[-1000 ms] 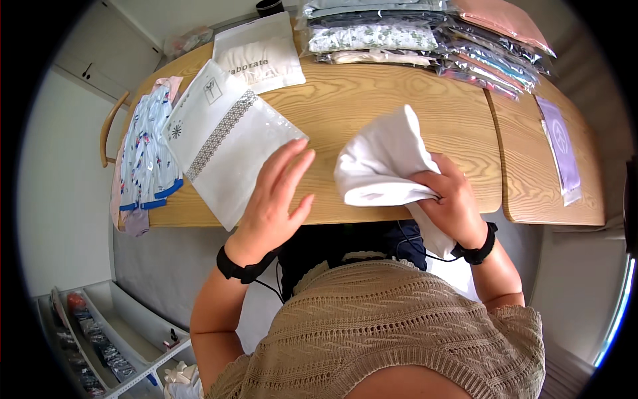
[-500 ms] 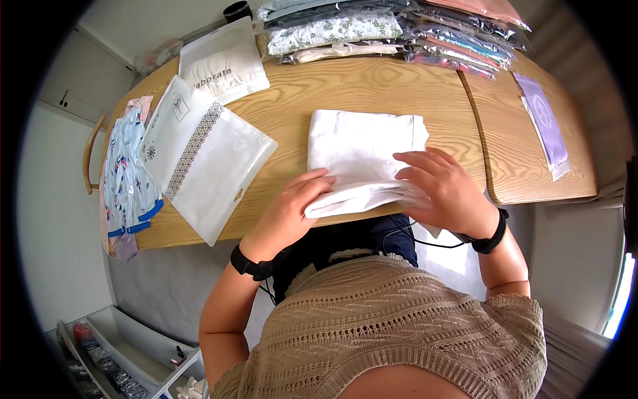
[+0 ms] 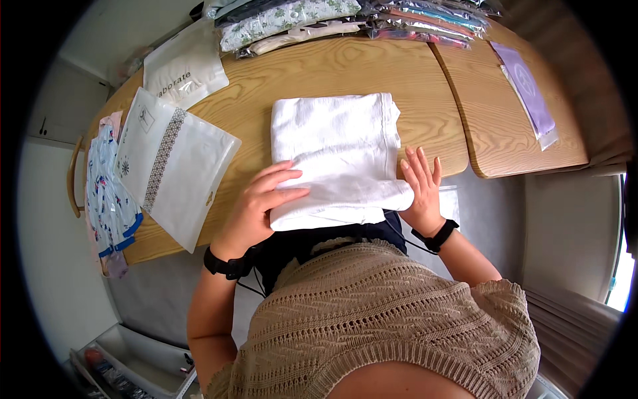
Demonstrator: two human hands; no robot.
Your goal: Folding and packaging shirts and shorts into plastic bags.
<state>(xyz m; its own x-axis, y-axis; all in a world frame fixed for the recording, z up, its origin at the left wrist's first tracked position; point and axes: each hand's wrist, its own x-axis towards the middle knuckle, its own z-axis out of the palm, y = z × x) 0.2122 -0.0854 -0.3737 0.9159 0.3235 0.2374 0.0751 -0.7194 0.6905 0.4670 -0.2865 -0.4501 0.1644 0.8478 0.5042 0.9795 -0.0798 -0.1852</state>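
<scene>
One folded white cloth [image 3: 335,156] lies between the left hand [image 3: 254,205], loosely spread fingers on top (thumb hidden, grip unclear), and the open, empty right hand [image 3: 424,195].

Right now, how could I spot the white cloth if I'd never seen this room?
Find the wooden table, then its near edge, by the person's beige knit top. There, between the left hand and right hand, lies the folded white cloth. Unlike the white pouch to its left, it is unbagged fabric without a patterned band.
</scene>
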